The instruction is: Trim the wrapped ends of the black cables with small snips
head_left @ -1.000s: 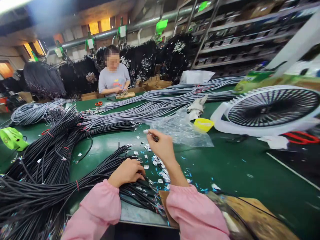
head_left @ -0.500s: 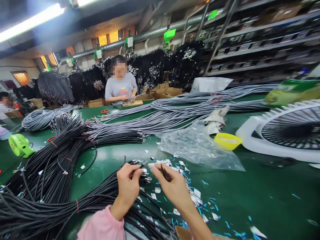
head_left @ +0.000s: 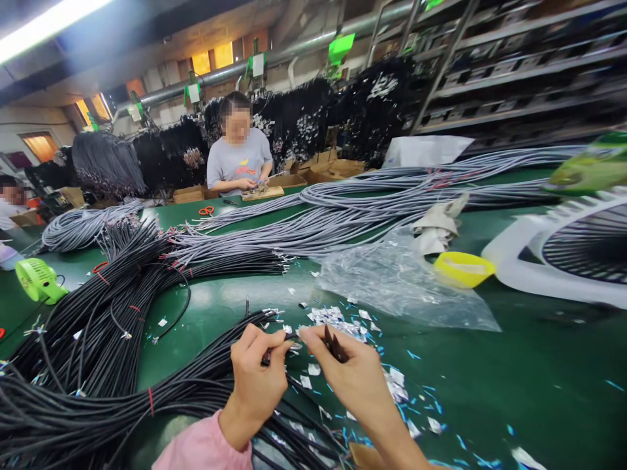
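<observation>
At six o'clock, left hand (head_left: 255,382) now pinches a black cable end (head_left: 280,343), brought beside right hand (head_left: 356,382) pinching a dark tool (head_left: 336,346).

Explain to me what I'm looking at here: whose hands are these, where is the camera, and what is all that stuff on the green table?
No machine here: these are a person's two bare hands, filmed by a camera worn on their head, looking forward and down. The left hand pinches the end of one black cable; the right hand grips a small dark tool, whose kind I cannot tell. On the green table lie a big bundle of black cables, long grey cables, small white and blue scraps, a clear plastic bag, a yellow dish, a large white fan and a small green fan. Across the table sits a co-worker in a grey shirt, busy with their own hands.
</observation>
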Available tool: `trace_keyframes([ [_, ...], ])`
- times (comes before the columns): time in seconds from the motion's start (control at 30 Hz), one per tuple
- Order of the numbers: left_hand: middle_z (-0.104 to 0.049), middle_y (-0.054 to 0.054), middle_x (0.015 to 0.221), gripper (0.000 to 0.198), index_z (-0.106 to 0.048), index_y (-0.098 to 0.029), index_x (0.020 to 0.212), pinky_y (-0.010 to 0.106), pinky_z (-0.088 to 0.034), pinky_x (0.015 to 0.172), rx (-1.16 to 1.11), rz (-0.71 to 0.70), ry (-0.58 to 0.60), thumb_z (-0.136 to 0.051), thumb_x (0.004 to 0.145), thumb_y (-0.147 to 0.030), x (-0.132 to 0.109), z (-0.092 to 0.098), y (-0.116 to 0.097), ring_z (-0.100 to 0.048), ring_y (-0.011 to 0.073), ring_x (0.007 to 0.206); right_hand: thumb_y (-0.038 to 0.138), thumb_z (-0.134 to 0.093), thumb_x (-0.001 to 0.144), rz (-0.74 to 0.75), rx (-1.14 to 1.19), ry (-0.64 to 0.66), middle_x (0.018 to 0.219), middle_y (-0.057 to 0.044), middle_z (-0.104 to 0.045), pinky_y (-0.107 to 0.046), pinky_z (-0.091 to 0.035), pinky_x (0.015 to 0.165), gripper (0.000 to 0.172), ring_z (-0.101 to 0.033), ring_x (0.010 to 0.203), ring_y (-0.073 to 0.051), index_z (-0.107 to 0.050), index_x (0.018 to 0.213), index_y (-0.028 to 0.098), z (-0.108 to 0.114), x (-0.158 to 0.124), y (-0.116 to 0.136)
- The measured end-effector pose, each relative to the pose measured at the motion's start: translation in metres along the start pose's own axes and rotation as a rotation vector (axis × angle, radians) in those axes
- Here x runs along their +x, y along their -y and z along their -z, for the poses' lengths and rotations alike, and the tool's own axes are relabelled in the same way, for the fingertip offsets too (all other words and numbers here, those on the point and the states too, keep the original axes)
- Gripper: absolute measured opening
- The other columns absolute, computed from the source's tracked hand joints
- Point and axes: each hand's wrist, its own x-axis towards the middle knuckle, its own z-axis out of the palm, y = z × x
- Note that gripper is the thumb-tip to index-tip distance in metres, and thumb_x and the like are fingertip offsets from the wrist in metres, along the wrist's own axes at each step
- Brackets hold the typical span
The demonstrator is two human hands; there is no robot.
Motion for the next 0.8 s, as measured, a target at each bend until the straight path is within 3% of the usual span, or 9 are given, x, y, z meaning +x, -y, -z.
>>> trace_keyframes([
  [0.17,-0.051,0.000,0.057,0.017,-0.066,-0.014,0.068,0.019,-0.036,0.041,-0.022,0.022,0.019,-0.056,0.082,-0.015,-0.005,-0.003,-0.001,-0.047,0.0106,0.048,0.061,-0.050,0.077,-0.052,-0.022,0.032,0.044,0.004,-0.041,-0.023,-0.031,0.038,0.050,-0.037,0.040,-0.011,-0.051,0.049,0.020,-0.003,0.002,-0.001],
  [0.33,-0.056,0.002,0.058,0.015,-0.070,-0.013,0.074,0.020,-0.038,0.044,-0.062,0.126,0.117,-0.057,0.081,-0.016,-0.005,-0.001,-0.002,-0.049,0.0115,0.050,0.059,-0.047,0.079,-0.050,-0.039,0.042,0.045,0.005,-0.037,-0.022,-0.033,0.039,0.049,-0.037,0.040,-0.011,-0.043,0.048,0.021,-0.005,0.003,0.001],
  [0.4,-0.055,0.001,0.057,0.016,-0.072,-0.014,0.074,0.020,-0.038,0.045,-0.078,0.191,0.105,-0.058,0.080,-0.018,-0.001,0.001,-0.002,-0.049,0.0113,0.049,0.053,-0.045,0.082,-0.040,-0.043,0.042,0.047,0.004,-0.043,-0.022,-0.036,0.040,0.043,-0.042,0.041,-0.013,-0.048,0.054,0.021,-0.006,0.001,0.001],
  [0.47,-0.055,0.001,0.056,0.018,-0.072,-0.014,0.070,0.019,-0.039,0.044,-0.096,0.260,0.065,-0.058,0.080,-0.019,0.003,0.003,0.000,-0.050,0.0112,0.049,0.049,-0.044,0.083,-0.030,-0.064,0.027,0.053,0.002,-0.053,-0.023,-0.041,0.044,0.034,-0.050,0.045,-0.015,-0.059,0.072,0.020,-0.006,0.000,-0.001],
  [0.57,-0.056,0.001,0.057,0.016,-0.071,-0.014,0.068,0.019,-0.041,0.046,-0.119,0.309,0.006,-0.060,0.078,-0.020,0.007,0.006,0.001,-0.052,0.0113,0.051,0.043,-0.043,0.085,0.017,-0.127,0.002,0.069,-0.003,-0.065,-0.026,-0.048,0.053,0.033,-0.061,0.058,-0.019,-0.060,0.096,0.018,-0.006,-0.003,-0.005],
  [0.67,-0.057,0.001,0.059,0.013,-0.071,-0.014,0.069,0.019,-0.043,0.048,-0.134,0.300,-0.023,-0.062,0.076,-0.019,0.007,0.007,0.002,-0.053,0.0118,0.053,0.039,-0.043,0.087,0.111,-0.149,0.035,0.079,-0.006,-0.068,-0.027,-0.051,0.061,0.030,-0.065,0.069,-0.020,-0.064,0.093,0.018,-0.005,-0.005,-0.008],
  [0.8,-0.057,0.001,0.060,0.010,-0.071,-0.015,0.069,0.020,-0.043,0.048,-0.135,0.261,-0.021,-0.063,0.075,-0.018,0.005,0.009,0.002,-0.054,0.0121,0.054,0.036,-0.045,0.088,0.171,-0.140,0.058,0.078,-0.007,-0.070,-0.026,-0.052,0.060,0.029,-0.066,0.069,-0.020,-0.067,0.088,0.017,-0.005,-0.005,-0.007],
])
